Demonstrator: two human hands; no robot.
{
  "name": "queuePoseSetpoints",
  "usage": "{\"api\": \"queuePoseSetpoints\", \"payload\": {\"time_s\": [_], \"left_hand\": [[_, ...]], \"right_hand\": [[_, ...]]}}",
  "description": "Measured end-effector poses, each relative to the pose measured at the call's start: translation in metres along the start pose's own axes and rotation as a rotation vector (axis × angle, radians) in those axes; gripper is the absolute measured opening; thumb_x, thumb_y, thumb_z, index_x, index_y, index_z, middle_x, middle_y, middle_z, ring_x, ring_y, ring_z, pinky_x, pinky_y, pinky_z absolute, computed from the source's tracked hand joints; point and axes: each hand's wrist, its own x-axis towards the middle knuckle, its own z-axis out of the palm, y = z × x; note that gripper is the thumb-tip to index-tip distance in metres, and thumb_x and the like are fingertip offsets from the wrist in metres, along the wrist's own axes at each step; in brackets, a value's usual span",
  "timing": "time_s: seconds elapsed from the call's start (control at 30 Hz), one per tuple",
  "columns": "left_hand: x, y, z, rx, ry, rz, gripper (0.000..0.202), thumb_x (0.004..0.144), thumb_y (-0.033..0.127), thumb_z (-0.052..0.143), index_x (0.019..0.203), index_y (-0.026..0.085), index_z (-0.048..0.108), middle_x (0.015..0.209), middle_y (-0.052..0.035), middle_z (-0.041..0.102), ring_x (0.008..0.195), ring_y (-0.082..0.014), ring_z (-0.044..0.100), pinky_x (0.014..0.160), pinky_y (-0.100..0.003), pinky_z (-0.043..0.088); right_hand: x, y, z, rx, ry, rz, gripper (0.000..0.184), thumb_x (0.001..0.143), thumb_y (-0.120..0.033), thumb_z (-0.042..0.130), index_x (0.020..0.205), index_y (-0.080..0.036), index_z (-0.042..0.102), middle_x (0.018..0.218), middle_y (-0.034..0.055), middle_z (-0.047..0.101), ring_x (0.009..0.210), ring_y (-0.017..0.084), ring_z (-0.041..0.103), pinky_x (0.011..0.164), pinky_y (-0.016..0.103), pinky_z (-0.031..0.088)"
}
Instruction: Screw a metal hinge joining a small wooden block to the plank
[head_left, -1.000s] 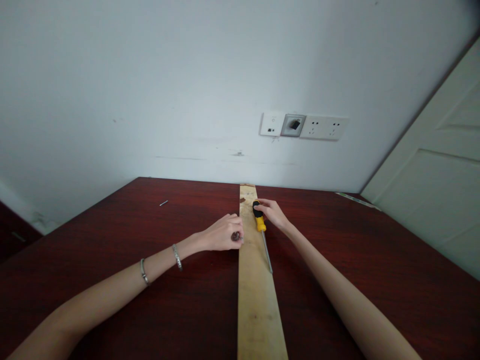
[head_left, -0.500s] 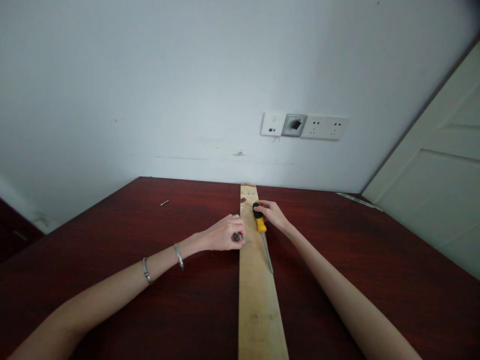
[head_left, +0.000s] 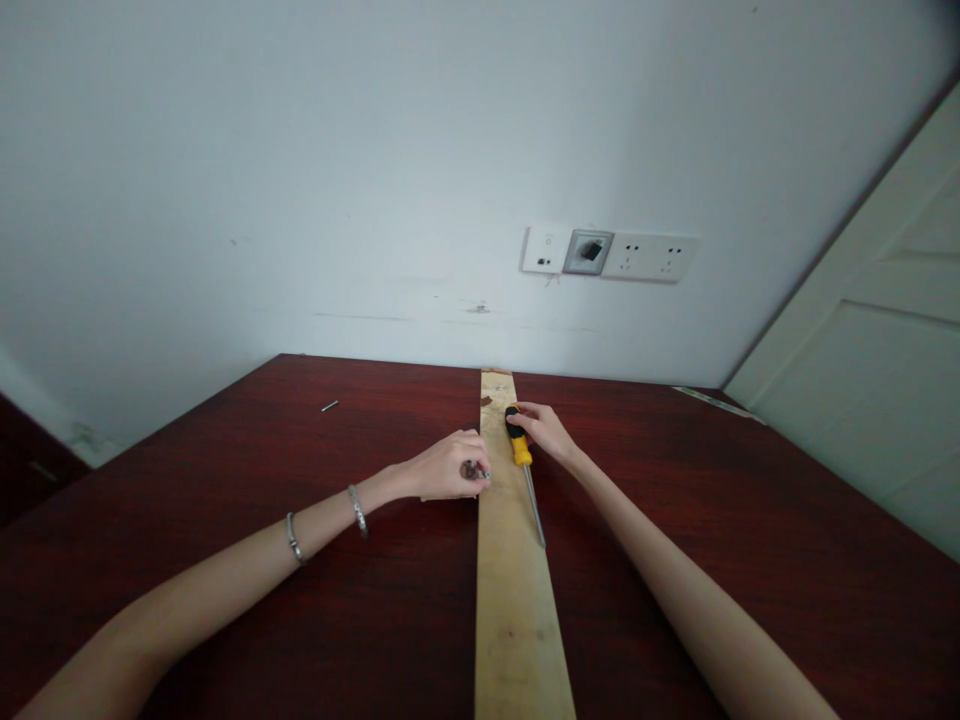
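A long pale wooden board (head_left: 517, 610) runs from near me to the wall. My right hand (head_left: 547, 430) grips a screwdriver (head_left: 522, 450) by its black and yellow handle, at the board's right edge. The metal shaft points back toward me, its tip over the board. At the board's left edge, my left hand (head_left: 452, 467) is closed with fingers curled. Something small shows between those fingers, partly dark and partly shiny, too small to name. Two silver bracelets circle the left wrist and forearm.
The board lies on a dark red wooden table (head_left: 300, 630). A small metal pin-like piece (head_left: 330, 405) lies at the table's back left. A thin pale strip (head_left: 718, 403) is at the back right edge. Wall sockets (head_left: 611, 253) and a white door (head_left: 862, 370) stand beyond.
Almost nothing differs. Both hands keep their places and holds, with only a very slight shift of the view.
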Motion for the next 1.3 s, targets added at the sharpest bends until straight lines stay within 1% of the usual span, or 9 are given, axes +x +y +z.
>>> {"api": "queuePoseSetpoints", "payload": {"time_s": [0.17, 0.3, 0.43, 0.53, 0.7, 0.87, 1.03, 1.17, 1.3], "left_hand": [[0.004, 0.001, -0.01, -0.077, 0.084, -0.046, 0.008, 0.078, 0.022, 0.061, 0.073, 0.015, 0.061, 0.078, -0.0032, 0.063, 0.075, -0.0135, 0.057, 0.075, -0.026, 0.045], [0.008, -0.011, -0.024, -0.081, 0.209, -0.184, 0.007, 0.078, 0.021, 0.06, 0.078, 0.015, 0.063, 0.08, -0.0024, 0.067, 0.072, -0.0122, 0.061, 0.072, -0.023, 0.046], [0.005, -0.046, -0.038, -0.002, 0.359, -0.291, 0.009, 0.078, 0.023, 0.06, 0.079, 0.015, 0.065, 0.08, -0.0021, 0.069, 0.074, -0.0133, 0.063, 0.072, -0.024, 0.047], [-0.003, -0.076, -0.053, 0.145, 0.455, -0.364, 0.009, 0.078, 0.022, 0.059, 0.078, 0.015, 0.065, 0.079, -0.003, 0.069, 0.074, -0.0143, 0.063, 0.073, -0.025, 0.048], [-0.031, -0.11, -0.091, 0.378, 0.572, -0.649, 0.015, 0.08, 0.023, 0.056, 0.088, 0.015, 0.067, 0.089, -0.0048, 0.071, 0.085, -0.0153, 0.065, 0.084, -0.026, 0.047], [-0.081, -0.131, -0.13, 0.506, 0.56, -0.931, 0.018, 0.079, 0.024, 0.055, 0.089, 0.017, 0.069, 0.09, -0.006, 0.072, 0.088, -0.019, 0.065, 0.086, -0.029, 0.046], [-0.132, -0.137, -0.154, 0.574, 0.454, -1.211, 0.018, 0.075, 0.024, 0.058, 0.086, 0.02, 0.072, 0.096, -0.0067, 0.072, 0.097, -0.0251, 0.063, 0.092, -0.037, 0.041], [-0.161, -0.135, -0.161, 0.576, 0.336, -1.292, 0.018, 0.075, 0.025, 0.059, 0.084, 0.021, 0.073, 0.1, -0.0089, 0.071, 0.105, -0.0312, 0.06, 0.098, -0.049, 0.034], [-0.175, -0.134, -0.161, 0.563, 0.255, -1.312, 0.016, 0.075, 0.026, 0.06, 0.079, 0.022, 0.074, 0.098, -0.0096, 0.072, 0.107, -0.0345, 0.058, 0.098, -0.056, 0.031]], "right_hand": [[0.0, 0.002, 0.002, -0.036, 0.039, 0.0, 0.043, 0.071, -0.034, 0.058, 0.107, -0.011, 0.065, 0.082, 0.006, 0.067, 0.064, 0.015, 0.06, 0.045, 0.021, 0.046], [-0.001, 0.003, 0.004, -0.077, 0.059, -0.016, 0.043, 0.071, -0.037, 0.057, 0.105, -0.012, 0.067, 0.079, 0.0054, 0.068, 0.063, 0.015, 0.059, 0.047, 0.022, 0.045], [-0.002, 0.003, 0.004, -0.123, 0.084, -0.041, 0.042, 0.071, -0.039, 0.056, 0.102, -0.014, 0.069, 0.078, 0.0049, 0.068, 0.067, 0.017, 0.06, 0.054, 0.024, 0.046], [-0.001, 0.004, 0.005, -0.156, 0.105, -0.05, 0.044, 0.071, -0.04, 0.056, 0.102, -0.013, 0.069, 0.073, 0.0046, 0.067, 0.068, 0.019, 0.06, 0.061, 0.027, 0.046], [0.002, 0.008, 0.006, -0.174, 0.112, -0.058, 0.049, 0.071, -0.041, 0.055, 0.107, -0.011, 0.068, 0.085, 0.008, 0.07, 0.078, 0.021, 0.063, 0.071, 0.03, 0.047], [0.004, 0.012, 0.006, -0.185, 0.118, -0.043, 0.051, 0.071, -0.042, 0.056, 0.11, -0.011, 0.067, 0.087, 0.0091, 0.07, 0.081, 0.023, 0.063, 0.073, 0.031, 0.047], [0.004, 0.014, 0.008, -0.185, 0.132, -0.041, 0.05, 0.072, -0.04, 0.056, 0.112, -0.012, 0.067, 0.09, 0.0091, 0.07, 0.08, 0.023, 0.063, 0.072, 0.031, 0.048], [0.003, 0.014, 0.009, -0.193, 0.152, -0.056, 0.047, 0.073, -0.04, 0.057, 0.11, -0.013, 0.068, 0.088, 0.008, 0.07, 0.082, 0.023, 0.063, 0.075, 0.032, 0.047], [0.002, 0.014, 0.009, -0.197, 0.157, -0.065, 0.047, 0.073, -0.04, 0.056, 0.11, -0.013, 0.068, 0.088, 0.0082, 0.071, 0.082, 0.023, 0.064, 0.077, 0.032, 0.047]]}}
